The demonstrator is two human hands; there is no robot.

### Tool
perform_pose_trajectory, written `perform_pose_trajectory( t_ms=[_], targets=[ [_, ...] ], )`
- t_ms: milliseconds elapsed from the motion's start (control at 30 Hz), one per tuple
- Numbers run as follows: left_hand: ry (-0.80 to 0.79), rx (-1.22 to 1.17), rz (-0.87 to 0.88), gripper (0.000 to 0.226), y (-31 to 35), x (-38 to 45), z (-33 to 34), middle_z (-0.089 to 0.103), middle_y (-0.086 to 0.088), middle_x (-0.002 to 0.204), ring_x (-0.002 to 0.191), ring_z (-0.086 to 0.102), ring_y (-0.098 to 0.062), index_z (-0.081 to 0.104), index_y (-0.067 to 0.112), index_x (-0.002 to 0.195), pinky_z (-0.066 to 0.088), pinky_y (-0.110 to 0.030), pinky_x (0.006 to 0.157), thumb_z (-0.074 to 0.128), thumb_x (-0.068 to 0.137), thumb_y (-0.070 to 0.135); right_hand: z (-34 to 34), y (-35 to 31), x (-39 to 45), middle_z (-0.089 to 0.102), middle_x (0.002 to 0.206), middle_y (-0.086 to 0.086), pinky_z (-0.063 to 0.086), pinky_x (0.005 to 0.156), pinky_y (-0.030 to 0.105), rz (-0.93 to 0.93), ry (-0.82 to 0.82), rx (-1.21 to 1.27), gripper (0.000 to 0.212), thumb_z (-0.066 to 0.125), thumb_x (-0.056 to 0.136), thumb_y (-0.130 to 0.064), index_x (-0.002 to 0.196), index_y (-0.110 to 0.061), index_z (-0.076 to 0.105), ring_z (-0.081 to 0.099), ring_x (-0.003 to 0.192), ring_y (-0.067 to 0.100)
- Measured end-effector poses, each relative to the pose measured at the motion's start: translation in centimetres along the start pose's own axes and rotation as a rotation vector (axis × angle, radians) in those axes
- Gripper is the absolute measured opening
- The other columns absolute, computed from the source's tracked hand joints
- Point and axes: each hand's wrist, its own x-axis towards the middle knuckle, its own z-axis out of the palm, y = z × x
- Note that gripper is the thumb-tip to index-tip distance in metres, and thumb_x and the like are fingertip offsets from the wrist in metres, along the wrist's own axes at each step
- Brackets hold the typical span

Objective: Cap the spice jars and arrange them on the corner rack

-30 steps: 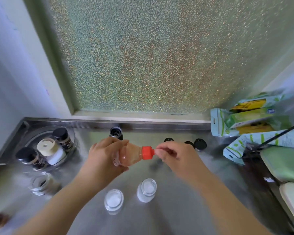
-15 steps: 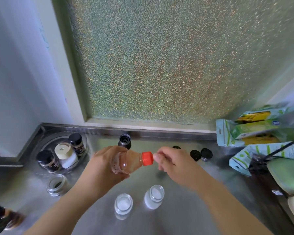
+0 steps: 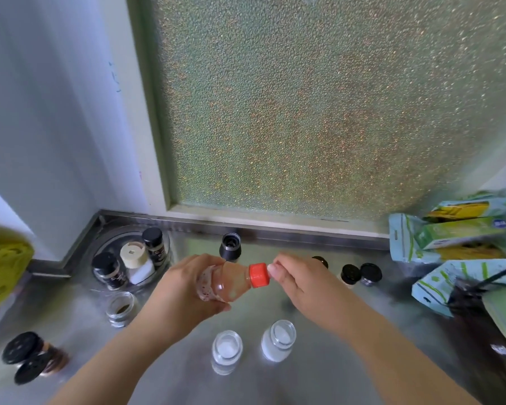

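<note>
My left hand (image 3: 187, 290) grips a small clear bottle (image 3: 230, 285) with reddish contents, held on its side above the steel counter. My right hand (image 3: 298, 283) pinches its red cap (image 3: 258, 275) with the fingertips. Two uncapped jars of white powder (image 3: 227, 350) (image 3: 278, 340) stand below my hands. An uncapped jar with dark spice (image 3: 120, 308) sits to the left. The round corner rack (image 3: 161, 264) in the back left corner holds two black-capped jars (image 3: 108, 270) (image 3: 154, 244) and a white-capped one (image 3: 135, 260).
Loose black caps (image 3: 350, 274) (image 3: 371, 272) lie behind my right hand; a black grinder (image 3: 230, 247) stands by the window sill. Two dark-lidded jars (image 3: 30, 356) sit at front left. Green and yellow packets (image 3: 456, 238) pile up at right. A yellow-green cloth (image 3: 3, 264) lies at far left.
The view has shifted left and down slightly, so the front-left jars and yellow-green cloth show. Both hands stay on the bottle and cap; my right fingers have shifted a little on the cap.
</note>
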Motion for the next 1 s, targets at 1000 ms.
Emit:
perform_pose_trajectory(
  t_ms=[1000],
  targets=[
    [0.388,-0.153,-0.295,0.051,-9.2,-0.7,-13.6,0.061,0.014,0.096,0.090,0.058,-0.009,0.055,0.030,0.106,0.042,-0.012,0.075,0.081,0.063,0.020,7.4,-15.7,18.9,0.050,0.067,-0.018,0.037,0.056,0.005,-0.204,-0.082,0.344,0.046,0.078,0.070,-0.036,0.112,-0.029,0.060,0.051,0.061,-0.004]
  ],
)
